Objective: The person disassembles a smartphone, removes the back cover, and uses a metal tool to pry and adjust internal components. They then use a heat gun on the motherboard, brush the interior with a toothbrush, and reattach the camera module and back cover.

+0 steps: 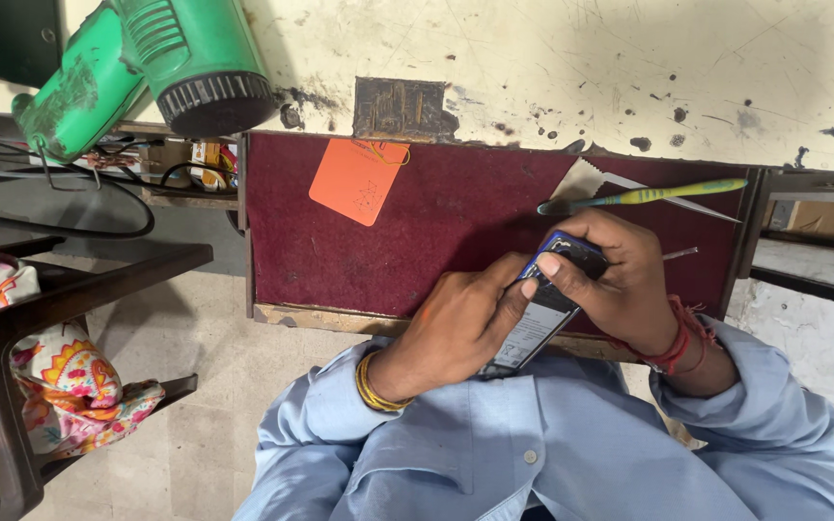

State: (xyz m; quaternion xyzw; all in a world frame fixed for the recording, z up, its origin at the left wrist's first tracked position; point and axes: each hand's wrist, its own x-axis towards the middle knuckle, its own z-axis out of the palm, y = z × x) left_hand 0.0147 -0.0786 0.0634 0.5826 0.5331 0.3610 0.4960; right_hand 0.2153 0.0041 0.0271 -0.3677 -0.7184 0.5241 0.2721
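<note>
A small dark phone (539, 318) with a blue edge and a pale label on its back lies tilted between both hands, just over the front edge of a maroon cloth-covered tray (340, 260). My left hand (456, 328) grips its lower part, thumb pressed near the top. My right hand (610, 280) wraps the upper end, fingertips on the blue rim. Both wrists wear bands and light blue sleeves.
A yellow-green toothbrush (644, 196) and thin metal tweezers (687, 203) lie at the tray's back right, an orange card (357, 180) at the back left. A green heat gun (147, 68) hangs over the scratched cream bench (571, 68). A dark chair with patterned cloth (41, 376) stands left.
</note>
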